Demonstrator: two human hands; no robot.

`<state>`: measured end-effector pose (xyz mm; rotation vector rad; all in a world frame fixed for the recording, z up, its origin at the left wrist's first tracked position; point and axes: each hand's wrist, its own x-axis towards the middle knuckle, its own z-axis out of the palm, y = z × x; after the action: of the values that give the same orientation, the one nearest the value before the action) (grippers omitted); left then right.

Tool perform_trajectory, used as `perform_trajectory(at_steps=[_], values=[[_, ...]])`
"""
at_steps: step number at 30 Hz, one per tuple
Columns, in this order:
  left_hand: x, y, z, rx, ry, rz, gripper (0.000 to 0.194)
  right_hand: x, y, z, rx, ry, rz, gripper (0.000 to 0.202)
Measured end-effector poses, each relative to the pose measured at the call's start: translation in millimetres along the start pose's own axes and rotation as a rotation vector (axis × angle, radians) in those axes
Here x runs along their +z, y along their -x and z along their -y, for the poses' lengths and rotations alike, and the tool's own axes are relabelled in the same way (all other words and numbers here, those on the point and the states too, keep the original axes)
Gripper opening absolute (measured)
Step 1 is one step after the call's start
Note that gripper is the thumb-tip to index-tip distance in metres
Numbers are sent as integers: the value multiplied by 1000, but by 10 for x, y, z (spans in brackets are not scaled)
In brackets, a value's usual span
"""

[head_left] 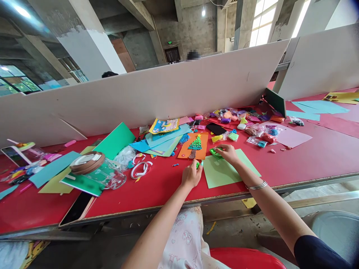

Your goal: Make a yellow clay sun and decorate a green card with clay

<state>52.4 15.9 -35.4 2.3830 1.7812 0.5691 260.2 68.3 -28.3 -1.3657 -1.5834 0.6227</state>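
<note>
My left hand point(192, 174) is closed around a small lump of bright green modelling clay point(198, 164), just below an orange card point(183, 148). That card carries a tree of layered green clay point(195, 144) with a yellow star on top and a brown trunk. To the right, my right hand point(228, 154) has its fingertips closed on a bright green clay packet point(215, 152) at the upper edge of a light green paper sheet point(221, 173). My fingers partly cover both pieces of green clay.
Bagged coloured clay point(263, 134) lies along the back right beside a black flat object point(215, 129). At left stand a lidded clear cup point(98, 170), green boards point(116, 140) and curled white strips point(140, 170). A white partition point(154, 97) borders the red table point(157, 190).
</note>
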Motion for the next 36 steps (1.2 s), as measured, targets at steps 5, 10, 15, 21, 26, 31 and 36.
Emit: perform_trajectory(at_steps=[5, 10, 15, 21, 26, 31, 36], values=[[1, 0, -19, 15, -56, 23, 24, -27, 16, 30, -9, -53, 15, 31], [19, -9, -15, 12, -92, 49, 27, -30, 33, 52, -12, -74, 32, 37], [2, 2, -23, 18, -79, 49, 17, -25, 40, 62, -5, -77, 48, 35], [12, 6, -19, 40, -70, 31, 22, -27, 40, 53, -3, -69, 50, 32], [9, 16, -33, 66, -79, 27, 18, -43, 32, 42, 2, -40, 32, 25], [5, 24, -53, 90, -96, 55, 29, -42, 28, 36, 12, -23, 27, 23], [16, 19, -49, 83, -99, 59, 31, -31, 23, 24, 12, -20, 44, 23]])
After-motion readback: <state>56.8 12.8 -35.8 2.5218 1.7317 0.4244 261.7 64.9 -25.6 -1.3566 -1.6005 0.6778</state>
